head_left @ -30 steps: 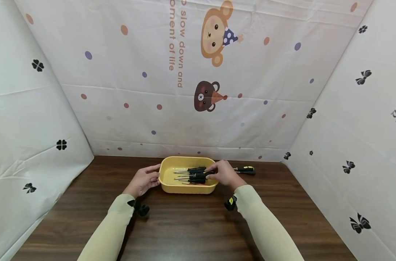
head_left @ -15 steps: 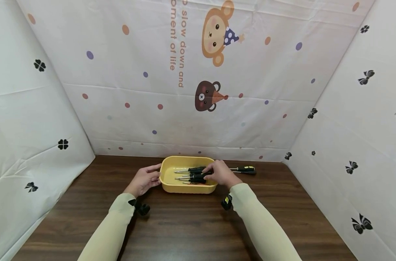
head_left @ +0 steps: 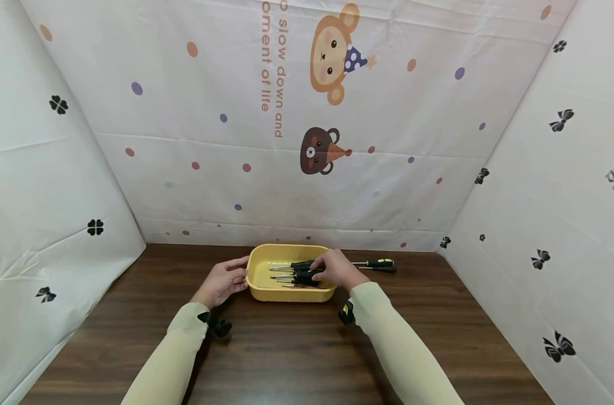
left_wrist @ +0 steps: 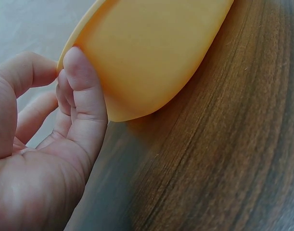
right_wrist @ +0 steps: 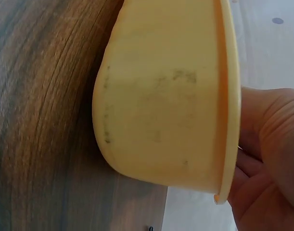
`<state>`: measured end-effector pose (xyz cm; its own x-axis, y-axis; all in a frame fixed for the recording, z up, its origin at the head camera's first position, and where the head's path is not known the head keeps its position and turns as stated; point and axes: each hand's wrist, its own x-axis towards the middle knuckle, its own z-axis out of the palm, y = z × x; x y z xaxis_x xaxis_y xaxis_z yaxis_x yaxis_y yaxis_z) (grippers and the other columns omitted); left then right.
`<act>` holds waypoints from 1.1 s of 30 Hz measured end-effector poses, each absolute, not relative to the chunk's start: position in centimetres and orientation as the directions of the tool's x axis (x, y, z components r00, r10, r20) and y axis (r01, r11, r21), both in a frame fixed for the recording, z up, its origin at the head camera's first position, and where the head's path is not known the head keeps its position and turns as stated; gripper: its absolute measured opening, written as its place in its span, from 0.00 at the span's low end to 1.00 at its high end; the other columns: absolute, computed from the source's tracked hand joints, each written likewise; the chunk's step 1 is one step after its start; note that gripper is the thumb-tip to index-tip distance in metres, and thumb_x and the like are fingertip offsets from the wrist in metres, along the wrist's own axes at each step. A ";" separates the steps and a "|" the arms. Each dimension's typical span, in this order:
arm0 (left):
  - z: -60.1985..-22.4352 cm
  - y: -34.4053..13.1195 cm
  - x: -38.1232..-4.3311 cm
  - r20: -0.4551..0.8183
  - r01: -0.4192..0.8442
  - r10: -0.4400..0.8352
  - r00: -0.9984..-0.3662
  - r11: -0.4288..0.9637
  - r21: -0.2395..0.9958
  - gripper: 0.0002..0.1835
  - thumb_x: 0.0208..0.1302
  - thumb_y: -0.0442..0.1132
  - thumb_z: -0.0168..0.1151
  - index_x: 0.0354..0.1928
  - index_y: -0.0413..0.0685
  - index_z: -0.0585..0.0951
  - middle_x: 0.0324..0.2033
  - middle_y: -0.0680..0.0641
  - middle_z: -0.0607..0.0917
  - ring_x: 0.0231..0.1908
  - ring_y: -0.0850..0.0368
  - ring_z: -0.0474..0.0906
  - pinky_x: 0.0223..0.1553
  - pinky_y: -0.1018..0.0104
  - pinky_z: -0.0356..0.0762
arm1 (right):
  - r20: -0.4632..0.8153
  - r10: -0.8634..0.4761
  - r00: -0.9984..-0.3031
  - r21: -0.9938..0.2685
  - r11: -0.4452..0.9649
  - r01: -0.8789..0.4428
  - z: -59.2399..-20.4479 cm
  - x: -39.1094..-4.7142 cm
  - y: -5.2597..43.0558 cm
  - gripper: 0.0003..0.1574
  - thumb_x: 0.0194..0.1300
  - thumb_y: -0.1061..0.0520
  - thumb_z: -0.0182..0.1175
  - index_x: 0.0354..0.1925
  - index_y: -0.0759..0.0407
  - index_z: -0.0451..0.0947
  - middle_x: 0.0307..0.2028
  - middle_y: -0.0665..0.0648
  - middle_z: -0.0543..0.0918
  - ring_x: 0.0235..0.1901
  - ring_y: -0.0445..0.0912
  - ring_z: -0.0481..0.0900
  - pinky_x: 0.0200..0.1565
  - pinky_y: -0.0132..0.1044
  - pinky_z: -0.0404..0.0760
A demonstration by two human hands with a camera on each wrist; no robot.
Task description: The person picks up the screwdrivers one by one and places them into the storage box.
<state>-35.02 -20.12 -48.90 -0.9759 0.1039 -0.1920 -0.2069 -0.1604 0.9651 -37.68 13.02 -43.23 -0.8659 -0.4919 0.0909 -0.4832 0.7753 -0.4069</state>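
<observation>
In the head view a yellow plastic tub (head_left: pixel 287 295) stands near the back of the table with several black-handled screwdrivers (head_left: pixel 287 275) lying in it, shafts pointing left. My left hand (head_left: pixel 223 283) holds the tub's left end. The left wrist view shows its fingertips at the rim and against the outer wall of the tub (left_wrist: pixel 161 53). My right hand (head_left: pixel 337 269) reaches over the tub's right end, thumb and fingers pinching a screwdriver's black handle. From the right wrist, the tub's end wall (right_wrist: pixel 156 106) hides those fingertips; part of the right hand (right_wrist: pixel 272 159) shows beyond the rim.
Two more screwdrivers (head_left: pixel 381 263) with black handles, one marked yellow, lie on the dark wooden table (head_left: pixel 287 349) just right of the tub. A printed cloth wall (head_left: pixel 211 185) rises close behind, and white cloth walls stand on both sides.
My right hand has shifted slightly left, further over the tub and the screwdriver handles. The left hand and the tub stay where they were.
</observation>
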 end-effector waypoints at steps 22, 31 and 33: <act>-48.8 -20.1 -34.7 -0.192 -0.204 0.095 -0.977 -0.137 0.969 0.31 0.72 0.30 0.59 0.75 0.46 0.69 0.43 0.41 0.89 0.27 0.60 0.82 0.34 0.68 0.86 | 0.075 -0.544 -0.836 -0.310 0.784 -0.537 -43.2 -37.9 11.7 0.08 0.56 0.58 0.78 0.36 0.56 0.91 0.39 0.52 0.91 0.39 0.45 0.85 0.46 0.43 0.86; -48.8 -20.0 -34.7 -0.199 -0.211 0.094 -0.976 -0.153 0.965 0.31 0.71 0.29 0.61 0.75 0.45 0.69 0.43 0.41 0.89 0.28 0.60 0.82 0.34 0.68 0.86 | 0.051 -0.530 -0.847 -0.295 0.802 -0.519 -43.3 -37.8 11.7 0.09 0.58 0.58 0.77 0.39 0.56 0.91 0.41 0.52 0.90 0.38 0.45 0.84 0.48 0.44 0.86; -48.8 -20.0 -34.7 -0.192 -0.207 0.105 -0.976 -0.157 0.966 0.32 0.71 0.29 0.61 0.75 0.44 0.68 0.44 0.41 0.89 0.28 0.60 0.83 0.34 0.68 0.86 | 0.042 -0.531 -0.847 -0.285 0.806 -0.519 -43.3 -37.7 11.8 0.11 0.59 0.58 0.76 0.41 0.55 0.91 0.43 0.53 0.91 0.40 0.46 0.85 0.48 0.44 0.86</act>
